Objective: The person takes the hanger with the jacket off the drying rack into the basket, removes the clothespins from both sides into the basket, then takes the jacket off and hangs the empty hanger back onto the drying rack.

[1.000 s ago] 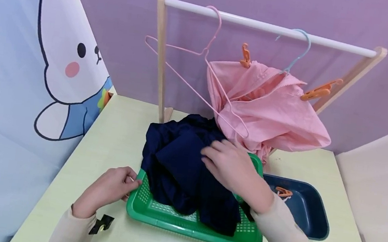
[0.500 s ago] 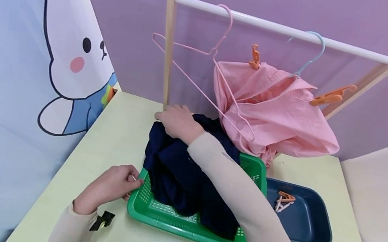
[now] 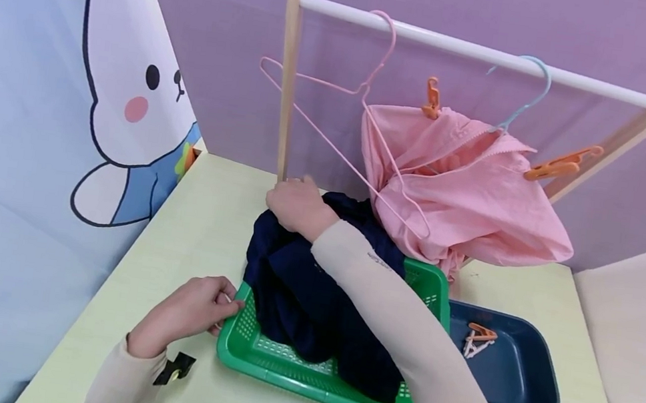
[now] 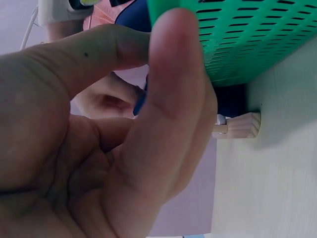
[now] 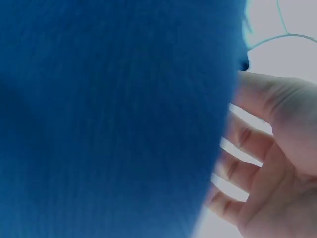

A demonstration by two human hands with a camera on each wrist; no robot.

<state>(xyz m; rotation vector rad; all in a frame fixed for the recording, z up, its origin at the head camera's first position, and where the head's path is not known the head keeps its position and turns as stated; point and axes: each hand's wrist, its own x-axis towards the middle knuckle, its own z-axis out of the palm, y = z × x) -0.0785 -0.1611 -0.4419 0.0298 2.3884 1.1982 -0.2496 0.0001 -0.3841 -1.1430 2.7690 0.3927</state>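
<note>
A navy garment lies bunched in a green plastic basket and drapes over its back left side. My left hand pinches the basket's left rim between thumb and fingers; the left wrist view has the perforated basket wall just beyond the fingertips. At the garment's back left edge, my right hand grips the cloth, its forearm crossing above the basket. Blue cloth fills most of the right wrist view, partly hiding the curled fingers.
Behind the basket stands a wooden rack with a white rail. A bare pink hanger hangs there, beside a pink garment on a blue hanger with orange clothespins. To the right, a dark blue tray contains several clothespins.
My right hand has moved from over the garment's right part to its back left edge and taken hold of the cloth. My left hand keeps its hold on the basket rim.
</note>
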